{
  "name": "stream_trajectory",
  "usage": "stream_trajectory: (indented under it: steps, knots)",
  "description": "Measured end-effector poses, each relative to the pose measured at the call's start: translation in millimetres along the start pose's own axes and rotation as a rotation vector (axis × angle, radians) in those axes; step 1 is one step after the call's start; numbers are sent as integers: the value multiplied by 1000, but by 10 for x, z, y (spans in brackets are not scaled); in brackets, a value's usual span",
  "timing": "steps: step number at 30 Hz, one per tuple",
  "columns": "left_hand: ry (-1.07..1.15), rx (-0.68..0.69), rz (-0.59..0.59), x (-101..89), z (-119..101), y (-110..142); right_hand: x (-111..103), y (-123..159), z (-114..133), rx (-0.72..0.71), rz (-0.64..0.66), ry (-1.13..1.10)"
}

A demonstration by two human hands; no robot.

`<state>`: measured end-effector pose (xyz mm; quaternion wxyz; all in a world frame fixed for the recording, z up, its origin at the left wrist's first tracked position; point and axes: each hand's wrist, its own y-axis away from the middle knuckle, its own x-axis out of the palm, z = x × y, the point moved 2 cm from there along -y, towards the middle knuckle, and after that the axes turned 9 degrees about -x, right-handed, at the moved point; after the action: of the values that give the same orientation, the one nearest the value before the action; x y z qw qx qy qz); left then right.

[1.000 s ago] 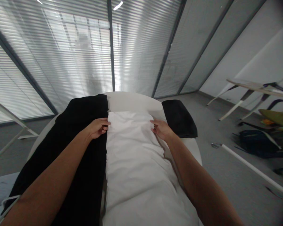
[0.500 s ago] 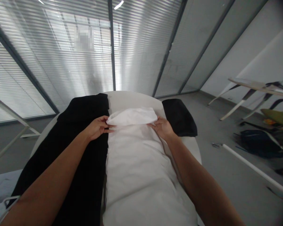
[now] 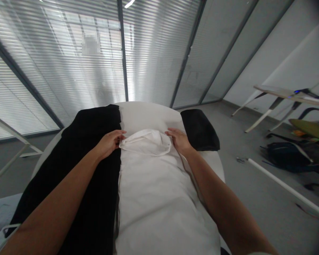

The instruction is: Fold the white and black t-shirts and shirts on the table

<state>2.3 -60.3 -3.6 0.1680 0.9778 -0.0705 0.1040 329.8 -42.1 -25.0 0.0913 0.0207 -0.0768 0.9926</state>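
Observation:
A long white cloth (image 3: 159, 198) lies lengthwise down the middle of a white table (image 3: 146, 115). Its far end is rolled back toward me into a soft fold. My left hand (image 3: 110, 141) pinches the left corner of that fold. My right hand (image 3: 177, 140) grips the right corner, fingers curled on the fabric. A long black cloth (image 3: 82, 156) lies flat along the left side of the white one, touching it.
A folded black cloth (image 3: 199, 129) sits on the table's right edge. Glass walls with blinds stand beyond the table. On the floor to the right are a dark backpack (image 3: 284, 157), a white pole (image 3: 287, 189) and a tilted desk (image 3: 287, 95).
Both hands lifted the far end of the white cloth and turned it back toward me, so the flat end is now a rolled fold.

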Motion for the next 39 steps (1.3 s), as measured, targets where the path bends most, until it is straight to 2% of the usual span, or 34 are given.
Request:
stream_trajectory:
  steps: [2,4,7,9,11,15,20,25,28,35,39]
  knots:
    - [-91,2,-58,26,29,-4,17,14,2,-44,58,184]
    - [-150,13,-61,44,50,3,48,63,46,-102,152,312]
    - [-219,40,24,50,58,30,98,169,154,-214,281,435]
    - [-312,91,86,53,43,57,122,225,217,-293,311,552]
    - [-446,170,97,67,21,88,137,254,256,-336,311,657]
    - [-645,281,-32,129,-5,130,163,261,275,-347,316,735]
    - [-750,318,-135,154,25,101,227,293,258,-388,290,803]
    - [-710,303,-129,103,59,61,249,307,231,-395,328,862]
    - [-621,267,-111,111,70,71,244,306,228,-400,368,813]
    - [-475,222,-66,146,84,88,268,306,215,-252,247,796]
    - [-441,219,-36,111,114,58,293,301,255,-277,273,763]
